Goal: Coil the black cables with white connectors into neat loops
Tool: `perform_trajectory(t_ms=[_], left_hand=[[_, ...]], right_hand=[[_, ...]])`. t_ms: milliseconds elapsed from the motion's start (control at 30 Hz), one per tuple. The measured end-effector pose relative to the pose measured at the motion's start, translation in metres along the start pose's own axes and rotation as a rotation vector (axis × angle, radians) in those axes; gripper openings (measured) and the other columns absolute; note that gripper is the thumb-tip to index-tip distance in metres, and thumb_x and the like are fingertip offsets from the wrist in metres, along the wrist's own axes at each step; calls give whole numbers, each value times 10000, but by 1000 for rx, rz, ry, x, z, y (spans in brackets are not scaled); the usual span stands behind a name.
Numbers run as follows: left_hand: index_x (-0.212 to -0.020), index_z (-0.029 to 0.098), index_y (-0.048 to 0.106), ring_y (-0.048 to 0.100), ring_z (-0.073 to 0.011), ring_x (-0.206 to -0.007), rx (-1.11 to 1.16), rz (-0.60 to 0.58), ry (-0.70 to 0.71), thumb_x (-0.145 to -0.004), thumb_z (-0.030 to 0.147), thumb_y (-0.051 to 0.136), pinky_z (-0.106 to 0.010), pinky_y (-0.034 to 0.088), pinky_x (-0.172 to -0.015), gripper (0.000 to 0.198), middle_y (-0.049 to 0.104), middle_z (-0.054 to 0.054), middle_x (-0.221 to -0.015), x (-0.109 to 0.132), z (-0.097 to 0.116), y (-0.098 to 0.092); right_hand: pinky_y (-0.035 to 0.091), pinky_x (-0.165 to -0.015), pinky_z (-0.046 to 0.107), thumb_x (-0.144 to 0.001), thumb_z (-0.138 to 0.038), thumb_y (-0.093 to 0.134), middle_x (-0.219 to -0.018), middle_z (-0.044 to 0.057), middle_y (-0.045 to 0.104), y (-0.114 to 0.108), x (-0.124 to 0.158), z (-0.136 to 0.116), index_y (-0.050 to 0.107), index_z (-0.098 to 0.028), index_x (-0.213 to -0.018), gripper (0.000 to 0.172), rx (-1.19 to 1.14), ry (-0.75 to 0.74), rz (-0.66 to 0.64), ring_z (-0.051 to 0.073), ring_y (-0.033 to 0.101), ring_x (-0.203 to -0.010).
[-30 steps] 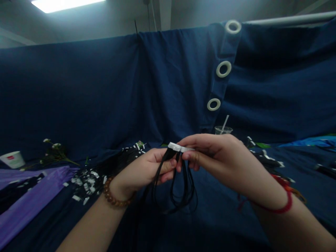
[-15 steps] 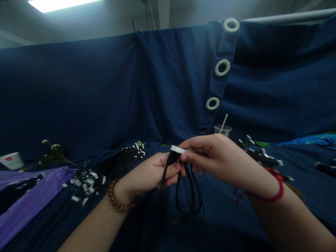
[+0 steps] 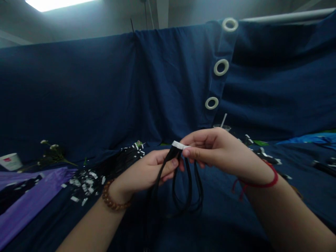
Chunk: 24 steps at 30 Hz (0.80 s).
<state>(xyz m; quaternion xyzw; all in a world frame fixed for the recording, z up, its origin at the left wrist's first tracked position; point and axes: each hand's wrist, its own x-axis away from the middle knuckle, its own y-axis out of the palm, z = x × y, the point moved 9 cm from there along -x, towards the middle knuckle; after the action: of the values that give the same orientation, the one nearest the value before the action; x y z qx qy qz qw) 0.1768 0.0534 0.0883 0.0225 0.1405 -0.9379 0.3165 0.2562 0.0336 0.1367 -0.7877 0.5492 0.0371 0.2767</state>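
My left hand [image 3: 147,169] is closed round a bundle of black cords [image 3: 187,190] that hang down in loops over the dark blue cloth. A white label strip [image 3: 179,145] sits at the top of the bundle, and my right hand [image 3: 214,148] pinches it between thumb and fingers. A brown bead bracelet is on my left wrist and a red string on my right wrist. Both hands meet at the middle of the view.
A heap of black cords with white tags [image 3: 105,169] lies to the left, beside purple plastic sheeting [image 3: 31,199], a flower sprig [image 3: 54,154] and a white cup [image 3: 10,161]. A clear cup with a straw [image 3: 222,126] stands behind my right hand. Blue curtain [image 3: 157,80] hangs behind.
Both hands shifted slightly; the cord loops swung a little to the right and hang lower. The grip on the bundle and label is unchanged.
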Motion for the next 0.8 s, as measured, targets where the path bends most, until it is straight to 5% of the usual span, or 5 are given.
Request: perform_trajectory(t_ms=[167,267,500,667,800], left_hand=[[-884,196,480,266,-25,-397,155,326,125,-798,339,572,-131,209,-367,191,319,87,-511,4,14,-36],[-832,198,473,273,-20,-362,244,493,218,-800,320,569,-112,218,-341,159,340,92,-492,10,22,-58],[-697,153,513,572,-71,-483,552,846,325,-864,273,474,-137,456,-419,209,530,47,-537,35,25,-107],[-565,146,560,641,-202,-910,639,687,397,-889,434,345,-326,550,-740,484,688,-45,-868,32,32,-110],[-893,178,677,499,-251,-1151,494,485,480,-796,542,461,-403,443,-935,434,615,-64,-1152,27,43,-97]], right_hand=[[337,-381,104,-740,-292,665,-605,-16,586,-19,3,0,602,-132,-940,264,-109,-5,147,28,478,-445],[311,-374,117,-742,-288,662,-622,-4,580,-24,6,-1,611,-150,-910,223,-261,-33,121,34,465,-446],[300,-403,154,-723,-227,663,-618,-23,493,-36,13,-12,645,-197,-904,184,-413,-206,106,43,408,-478],[284,-423,170,-736,-201,643,-621,-22,474,-34,10,-11,643,-191,-861,126,-389,-217,111,46,393,-491],[259,-416,175,-743,-204,641,-657,-14,495,-35,9,-10,644,-198,-833,90,-349,-212,124,45,379,-492]])
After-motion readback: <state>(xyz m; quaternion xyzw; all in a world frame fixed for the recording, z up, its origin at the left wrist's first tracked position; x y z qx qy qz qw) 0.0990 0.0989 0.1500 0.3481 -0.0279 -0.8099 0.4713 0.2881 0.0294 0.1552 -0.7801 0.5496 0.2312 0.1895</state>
